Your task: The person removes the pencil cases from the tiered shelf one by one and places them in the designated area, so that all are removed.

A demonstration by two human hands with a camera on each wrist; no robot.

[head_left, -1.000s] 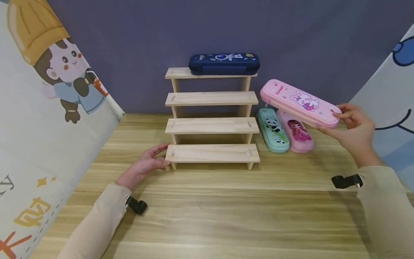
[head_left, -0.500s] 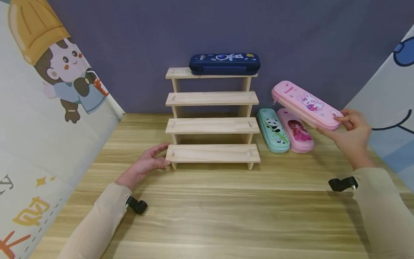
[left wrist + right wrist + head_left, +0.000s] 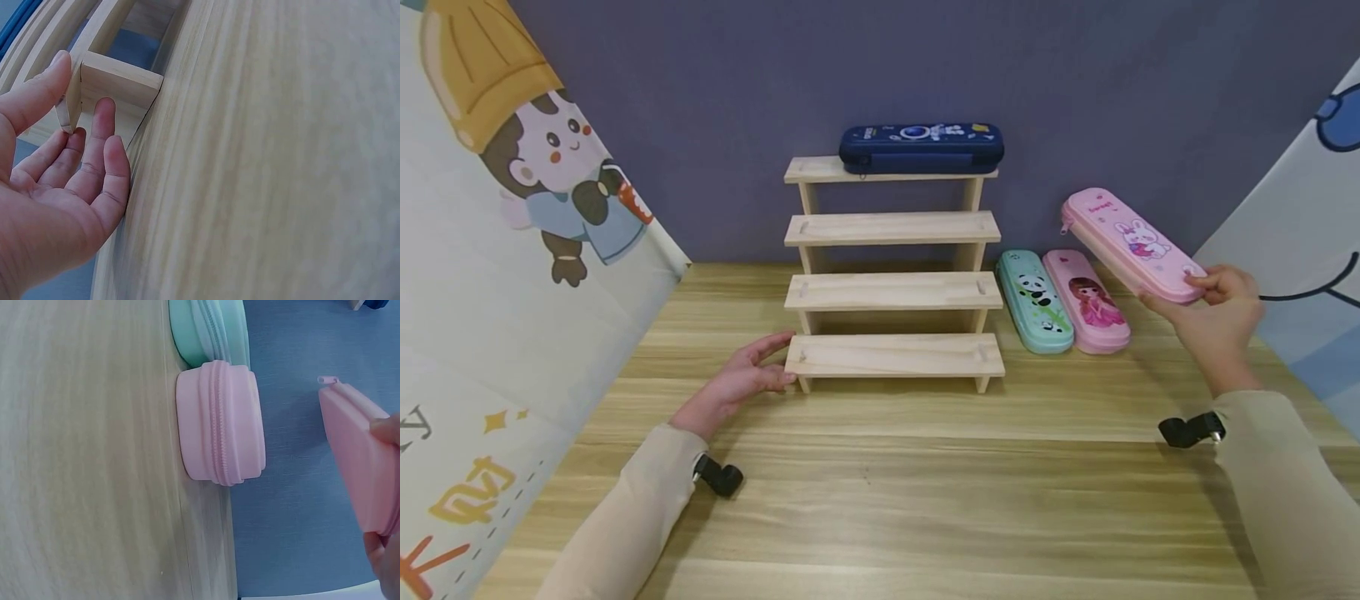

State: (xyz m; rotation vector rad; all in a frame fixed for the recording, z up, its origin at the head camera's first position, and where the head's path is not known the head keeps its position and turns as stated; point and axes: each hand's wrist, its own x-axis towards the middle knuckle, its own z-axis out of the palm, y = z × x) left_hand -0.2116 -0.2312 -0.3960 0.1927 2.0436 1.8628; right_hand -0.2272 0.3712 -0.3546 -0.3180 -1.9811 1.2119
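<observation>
My right hand grips one end of a pink pencil case with a white bunny on its lid. The case is raised and tilted, its far end up toward the left, zip pull dangling. At the left end of the lowest step of a wooden tiered stand, my left hand holds the board's end. The left wrist view shows the thumb on one side of that board end and fingertips on the other. A navy astronaut pencil case lies lengthwise on the top step.
Right of the stand, a mint panda pencil case and a pink pencil case with a doll lie side by side on the wooden table. A dark blue cloth hangs behind. Printed white panels stand at both sides.
My right hand has carried the bunny pencil case to the right, past the panda case, and turned it to point more away from me. The left hand stays in place.
</observation>
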